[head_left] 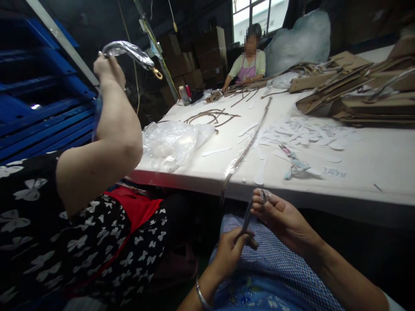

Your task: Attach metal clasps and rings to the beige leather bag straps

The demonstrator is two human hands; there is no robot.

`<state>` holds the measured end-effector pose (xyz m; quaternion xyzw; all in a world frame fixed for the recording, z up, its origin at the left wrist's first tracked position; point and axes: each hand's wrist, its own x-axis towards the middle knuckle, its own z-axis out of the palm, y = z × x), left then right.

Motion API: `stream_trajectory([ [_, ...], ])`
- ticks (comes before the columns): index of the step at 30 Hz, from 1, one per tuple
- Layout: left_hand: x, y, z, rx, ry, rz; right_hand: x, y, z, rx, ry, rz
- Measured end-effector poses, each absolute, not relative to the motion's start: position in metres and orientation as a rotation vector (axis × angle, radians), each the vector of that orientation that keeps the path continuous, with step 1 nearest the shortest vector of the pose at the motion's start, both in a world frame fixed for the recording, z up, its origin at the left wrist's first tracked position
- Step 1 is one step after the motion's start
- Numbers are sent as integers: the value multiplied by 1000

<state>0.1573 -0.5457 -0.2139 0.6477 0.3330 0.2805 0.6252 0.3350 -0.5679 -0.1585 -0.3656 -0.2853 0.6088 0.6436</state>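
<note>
Head view: mid-work on one piece, by my read. The dark strap (247, 218) is in the air over the lap, just off the near table edge, running between both hands.

Left hand (231, 249) pinches it low, thumb against fingers, with a short end poking out past the grip. Right hand (275, 210) has its fingers curled in on the upper end, closed on it. Clear sheen at those fingertips, probably film; can't tell how much of the strap it covers.

Progress, judging from the layout: this one looks unfinished. The long strap (248, 149) on the white table (366, 166) has clear film on its near part, so partly done at most. The loose straps (210, 115) farther back look bare, so likely still to do. Co-worker's raised hand (109, 71) holds a film-covered strap (131, 49) with a gold clasp, which looks closest to complete.

Strap in hand: narrow, flat-looking, dark grey-brown, slightly shiny. Finer detail is blurred.
</note>
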Motion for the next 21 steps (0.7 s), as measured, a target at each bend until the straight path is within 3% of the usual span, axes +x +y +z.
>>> stream_trajectory([
  [5, 157, -563, -199, 1276, 646, 608, 336, -547, -151, -1001, -906, 752],
  [9, 148, -567, -172, 1146, 639, 596, 343, -540, -181, -1061, -1427, 426],
  [15, 126, -548, -151, 957, 801, 710, 344, -553, -227, -1048, -1952, 569],
  [21, 114, -527, -171, 952, 996, 674, 330, -573, -222, -1302, -2047, 736],
])
